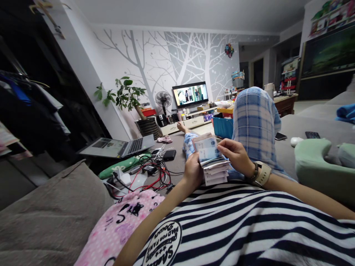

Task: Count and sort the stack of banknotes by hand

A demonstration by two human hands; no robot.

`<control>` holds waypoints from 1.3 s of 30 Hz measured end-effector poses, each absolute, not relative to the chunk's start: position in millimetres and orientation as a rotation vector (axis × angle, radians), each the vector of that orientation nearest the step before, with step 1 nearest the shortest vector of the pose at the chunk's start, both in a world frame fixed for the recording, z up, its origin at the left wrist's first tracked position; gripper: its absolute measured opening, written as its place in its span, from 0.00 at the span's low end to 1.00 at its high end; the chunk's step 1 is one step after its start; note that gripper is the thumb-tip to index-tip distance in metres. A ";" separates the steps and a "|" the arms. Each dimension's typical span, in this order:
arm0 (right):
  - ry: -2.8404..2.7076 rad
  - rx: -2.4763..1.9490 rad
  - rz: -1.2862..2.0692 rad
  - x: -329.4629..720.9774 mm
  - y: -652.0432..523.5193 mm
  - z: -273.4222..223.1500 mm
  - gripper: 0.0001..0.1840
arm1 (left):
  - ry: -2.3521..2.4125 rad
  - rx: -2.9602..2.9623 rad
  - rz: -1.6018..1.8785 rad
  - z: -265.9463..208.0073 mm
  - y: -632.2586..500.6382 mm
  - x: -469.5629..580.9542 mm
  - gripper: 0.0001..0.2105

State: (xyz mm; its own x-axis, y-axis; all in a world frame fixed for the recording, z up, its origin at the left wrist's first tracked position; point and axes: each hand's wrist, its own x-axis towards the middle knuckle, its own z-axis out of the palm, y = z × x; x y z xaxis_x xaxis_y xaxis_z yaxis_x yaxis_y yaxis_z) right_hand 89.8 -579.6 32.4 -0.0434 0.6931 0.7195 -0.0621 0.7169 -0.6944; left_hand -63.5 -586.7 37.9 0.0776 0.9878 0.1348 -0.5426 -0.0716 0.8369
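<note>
A thick bundle of paper notes, which look like banknotes, is held above my lap. Its top sheets are bluish and pinkish, and the lower ends hang down in several pale, fanned layers. My left hand is wrapped round the bundle's left side, with the thumb along its edge. At the upper right corner, my right hand has thumb and fingers pinched on the edge of the bluish note. A pale watch and a dark bracelet are on my right wrist.
To the left are a laptop, tangled cables and a black box. My raised knee in plaid trousers stands behind my right hand. A phone, white mouse, remote and green neck pillow lie right.
</note>
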 end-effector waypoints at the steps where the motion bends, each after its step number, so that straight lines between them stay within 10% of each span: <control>1: -1.502 -0.540 0.663 89.8 -580.0 32.5 0.24 | 0.649 0.907 1.418 37.8 -587.0 -63.7 0.08; 39: -1.415 -0.757 0.699 94.9 -560.1 26.3 0.29 | 0.624 0.987 1.427 30.6 -580.8 -71.6 0.13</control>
State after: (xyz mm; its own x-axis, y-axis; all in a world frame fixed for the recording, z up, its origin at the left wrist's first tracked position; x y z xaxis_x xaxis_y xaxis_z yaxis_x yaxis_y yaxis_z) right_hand 94.9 -560.1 26.3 0.0419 0.8050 0.5918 0.0195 0.5916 -0.8060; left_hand -71.6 -580.8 30.6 0.0938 0.9753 0.2000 -0.5153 -0.1243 0.8480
